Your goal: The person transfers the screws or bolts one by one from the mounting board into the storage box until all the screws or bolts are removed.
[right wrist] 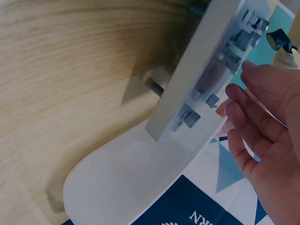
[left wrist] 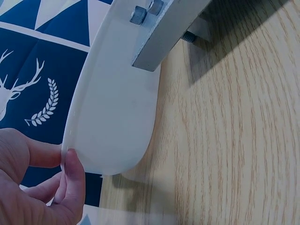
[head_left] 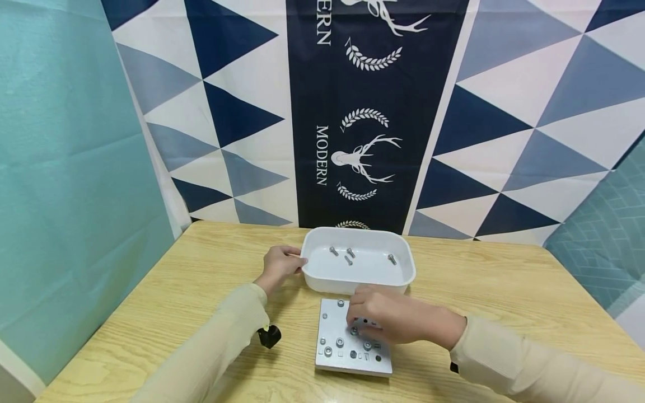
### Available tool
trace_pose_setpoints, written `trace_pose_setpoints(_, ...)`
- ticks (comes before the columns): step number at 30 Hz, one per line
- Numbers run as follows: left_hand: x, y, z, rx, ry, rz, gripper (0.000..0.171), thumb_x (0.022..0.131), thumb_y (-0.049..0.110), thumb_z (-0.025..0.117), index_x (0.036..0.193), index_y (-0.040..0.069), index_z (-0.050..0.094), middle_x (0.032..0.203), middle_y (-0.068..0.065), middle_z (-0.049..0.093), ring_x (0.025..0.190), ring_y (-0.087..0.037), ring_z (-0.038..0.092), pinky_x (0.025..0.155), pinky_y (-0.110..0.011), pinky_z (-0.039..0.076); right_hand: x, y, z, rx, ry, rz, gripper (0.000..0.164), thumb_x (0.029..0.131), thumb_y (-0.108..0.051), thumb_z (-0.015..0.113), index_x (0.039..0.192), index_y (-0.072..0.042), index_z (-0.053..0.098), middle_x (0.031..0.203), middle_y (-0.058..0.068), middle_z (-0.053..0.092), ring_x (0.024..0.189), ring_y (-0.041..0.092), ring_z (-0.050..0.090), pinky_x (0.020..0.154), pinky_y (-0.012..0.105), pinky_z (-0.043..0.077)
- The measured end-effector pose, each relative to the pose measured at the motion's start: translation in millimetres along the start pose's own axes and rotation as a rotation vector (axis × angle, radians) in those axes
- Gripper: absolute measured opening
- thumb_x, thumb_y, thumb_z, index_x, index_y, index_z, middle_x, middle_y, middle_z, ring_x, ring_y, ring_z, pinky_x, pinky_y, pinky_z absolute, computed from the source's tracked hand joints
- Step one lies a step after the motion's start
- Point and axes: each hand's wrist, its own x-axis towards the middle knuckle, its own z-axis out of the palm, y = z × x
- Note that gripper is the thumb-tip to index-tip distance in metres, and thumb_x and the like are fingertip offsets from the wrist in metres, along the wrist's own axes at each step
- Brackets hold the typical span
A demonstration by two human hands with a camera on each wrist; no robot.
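Note:
My left hand (head_left: 280, 264) pinches the left end of a white plastic tray (head_left: 327, 287), thumb and fingers on its rim, as the left wrist view also shows. Inside the tray lie several loose bolts (head_left: 392, 259). In front of it sits a silver metal plate (head_left: 347, 364) with several socket-head bolts (head_left: 340, 342) standing in its holes. Over the plate's right part is my right hand (head_left: 385, 313), fingers loosely bent. The right wrist view shows its fingertips (right wrist: 248, 65) close beside the bolt heads (right wrist: 232, 61), with nothing held. The hand hides part of the plate in the head view.
The wooden table (head_left: 478, 291) carries the tray and plate. Bolt ends (right wrist: 154, 86) stick out beneath the plate. A patterned curtain (head_left: 252, 123) hangs behind the table's back edge. A black wrist device (head_left: 269, 336) hangs below the left sleeve.

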Motion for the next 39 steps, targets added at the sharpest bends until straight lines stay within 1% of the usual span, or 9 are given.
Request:
trace_pose_setpoints(5, 0.3, 1.1, -0.2, -0.008, 0.004, -0.003, 0.028, 0.083, 0.004, 0.074, 0.110, -0.002, 0.070, 0.099, -0.019, 0.072, 0.067, -0.011, 0.064, 0.077, -0.030, 0.064, -0.4, -2.4, 3.8, -0.045, -0.006, -0.017, 0.017, 0.084, -0.019, 0.076, 0.099, -0.021, 0.070, 0.094, -0.012, 0.069, 0.088, 0.003, 0.057, 0.081, 0.018, 0.053)
trace_pose_setpoints(10, 1.3, 0.5, 0.1, -0.009, 0.005, -0.001, 0.028, 0.083, 0.005, 0.074, 0.110, -0.002, 0.070, 0.100, -0.019, 0.072, 0.070, -0.013, 0.066, 0.077, -0.031, 0.063, -0.7, -3.5, 7.2, -0.051, 0.006, -0.026, 0.017, 0.084, -0.019, 0.076, 0.099, -0.021, 0.070, 0.095, -0.012, 0.069, 0.090, 0.002, 0.058, 0.080, 0.018, 0.053)
trace_pose_setpoints(13, 1.3, -0.8, 0.6, -0.010, 0.002, 0.007, 0.027, 0.083, 0.004, 0.074, 0.109, -0.003, 0.070, 0.099, -0.020, 0.072, 0.070, -0.013, 0.066, 0.075, -0.029, 0.063, -1.1, -3.9, 9.5, -0.059, 0.015, -0.033, 0.017, 0.084, -0.020, 0.076, 0.100, -0.021, 0.069, 0.095, -0.012, 0.068, 0.090, 0.002, 0.058, 0.079, 0.017, 0.052)
trace_pose_setpoints(21, 0.0, -1.9, 0.6, -0.009, 0.004, 0.012, 0.027, 0.083, 0.004, 0.074, 0.109, -0.003, 0.070, 0.098, -0.019, 0.072, 0.066, -0.010, 0.063, 0.063, -0.020, 0.059, -0.5, -5.1, 13.8, -0.095, 0.040, -0.055, 0.015, 0.084, -0.017, 0.075, 0.097, -0.021, 0.069, 0.091, -0.012, 0.067, 0.087, 0.003, 0.056, 0.079, 0.016, 0.052)
trace_pose_setpoints(24, -0.2, -1.5, 0.0, -0.010, 0.006, 0.016, 0.026, 0.083, 0.004, 0.074, 0.108, -0.003, 0.070, 0.098, -0.019, 0.072, 0.066, -0.010, 0.063, 0.062, -0.018, 0.059, 0.2, -5.5, 14.3, -0.097, 0.045, -0.057, 0.013, 0.085, -0.017, 0.074, 0.096, -0.021, 0.069, 0.090, -0.012, 0.067, 0.086, 0.002, 0.055, 0.078, 0.016, 0.051)
trace_pose_setpoints(31, -0.3, -0.9, 0.1, -0.009, 0.005, 0.017, 0.026, 0.083, 0.004, 0.074, 0.109, -0.003, 0.070, 0.098, -0.020, 0.071, 0.066, -0.010, 0.063, 0.064, -0.020, 0.060, 1.2, -6.1, 15.1, -0.105, 0.046, -0.060, 0.012, 0.086, -0.016, 0.074, 0.096, -0.021, 0.069, 0.090, -0.012, 0.067, 0.085, 0.002, 0.055, 0.077, 0.016, 0.051)
trace_pose_setpoints(36, -1.4, 0.1, 0.2, -0.016, 0.002, 0.008, 0.027, 0.083, 0.004, 0.074, 0.109, -0.003, 0.070, 0.102, -0.021, 0.071, 0.067, -0.011, 0.065, 0.072, -0.027, 0.063, 1.3, -6.2, 15.6, -0.111, 0.053, -0.064, 0.012, 0.085, -0.016, 0.074, 0.095, -0.021, 0.069, 0.090, -0.012, 0.067, 0.084, 0.002, 0.055, 0.075, 0.015, 0.050)
trace_pose_setpoints(39, -1.8, 0.1, 0.2, -0.020, 0.003, 0.005, 0.027, 0.084, 0.004, 0.074, 0.109, -0.003, 0.070, 0.104, -0.021, 0.071, 0.069, -0.011, 0.065, 0.075, -0.029, 0.063, 1.3, -6.2, 15.5, -0.113, 0.056, -0.066, 0.012, 0.085, -0.016, 0.074, 0.095, -0.021, 0.069, 0.090, -0.013, 0.067, 0.084, 0.002, 0.054, 0.075, 0.015, 0.049)
